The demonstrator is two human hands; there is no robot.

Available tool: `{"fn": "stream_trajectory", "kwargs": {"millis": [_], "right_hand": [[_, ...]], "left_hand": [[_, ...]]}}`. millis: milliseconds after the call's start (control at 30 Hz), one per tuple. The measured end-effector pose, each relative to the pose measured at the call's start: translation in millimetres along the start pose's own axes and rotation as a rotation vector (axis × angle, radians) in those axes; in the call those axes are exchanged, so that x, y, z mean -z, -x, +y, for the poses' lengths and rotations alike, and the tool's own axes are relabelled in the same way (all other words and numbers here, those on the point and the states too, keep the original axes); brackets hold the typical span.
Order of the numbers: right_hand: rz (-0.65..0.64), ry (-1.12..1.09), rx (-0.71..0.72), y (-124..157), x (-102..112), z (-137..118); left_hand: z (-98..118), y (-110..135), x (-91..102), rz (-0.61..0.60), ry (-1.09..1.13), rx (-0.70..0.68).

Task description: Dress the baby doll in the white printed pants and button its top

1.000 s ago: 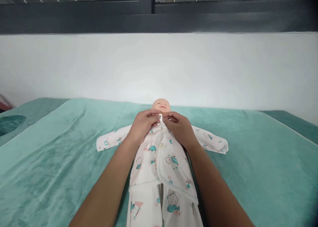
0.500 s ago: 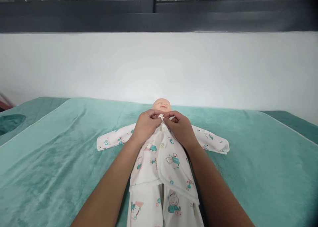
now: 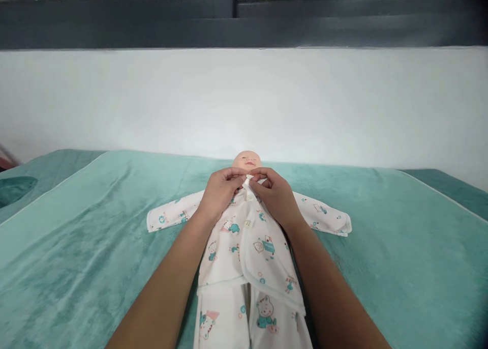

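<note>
A baby doll (image 3: 247,160) lies on its back on a teal blanket (image 3: 76,237), head away from me. It wears a white printed baby suit (image 3: 247,247) with small buttons down the front and both sleeves spread out sideways. My left hand (image 3: 220,192) and my right hand (image 3: 276,196) meet at the collar just under the doll's chin. Both pinch the top edge of the suit's front, fingers curled together. My forearms run along either side of the doll's body.
The teal blanket covers a wide flat surface that reaches a white wall (image 3: 244,99) behind the doll. A dark window frame (image 3: 244,18) runs above the wall. A darker teal patch (image 3: 15,188) shows at the far left.
Both hands stay pinched at the collar with only slight finger shifts. The view has drifted a little; the doll and suit lie as before.
</note>
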State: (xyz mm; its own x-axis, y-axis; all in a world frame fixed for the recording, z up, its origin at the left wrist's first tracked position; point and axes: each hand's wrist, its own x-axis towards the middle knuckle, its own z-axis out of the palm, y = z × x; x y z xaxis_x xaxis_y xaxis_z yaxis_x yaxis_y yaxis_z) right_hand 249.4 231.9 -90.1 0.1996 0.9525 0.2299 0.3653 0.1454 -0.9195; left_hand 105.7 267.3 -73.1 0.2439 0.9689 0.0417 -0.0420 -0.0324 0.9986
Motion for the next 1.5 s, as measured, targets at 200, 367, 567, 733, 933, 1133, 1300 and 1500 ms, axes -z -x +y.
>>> {"fn": "stream_trajectory", "kwargs": {"millis": [200,367,567,733,933,1133,1300,1500], "right_hand": [[0.010,0.021,-0.007,0.3,0.4,0.2],[0.015,0.055,0.005,-0.3,0.6,1.3],[-0.007,0.074,-0.003,-0.6,0.3,1.3],[0.057,0.276,0.026,-7.2,10.2,11.9],[0.007,0.355,0.019,-22.6,22.4,24.0],[-0.068,0.406,-0.002,-33.4,18.9,24.2],[-0.100,0.369,0.065,-30.3,22.4,22.3],[-0.197,0.284,0.039,-28.9,27.2,17.2]], "left_hand": [[-8.1,-3.9,-0.3,0.053,-0.228,-0.186],[-14.1,-6.5,0.0,0.109,-0.406,-0.385],[-10.1,-2.8,-3.3,0.069,-0.410,-0.342],[-14.8,-7.3,2.0,0.079,-0.474,-0.308],[-15.2,-11.7,24.6,0.037,-0.580,-0.196],[-11.6,-12.4,35.4,-0.017,-0.695,-0.116],[-26.6,-20.9,30.5,0.120,-0.719,-0.225],[-33.5,-22.9,27.7,0.210,-0.680,-0.220]]}}
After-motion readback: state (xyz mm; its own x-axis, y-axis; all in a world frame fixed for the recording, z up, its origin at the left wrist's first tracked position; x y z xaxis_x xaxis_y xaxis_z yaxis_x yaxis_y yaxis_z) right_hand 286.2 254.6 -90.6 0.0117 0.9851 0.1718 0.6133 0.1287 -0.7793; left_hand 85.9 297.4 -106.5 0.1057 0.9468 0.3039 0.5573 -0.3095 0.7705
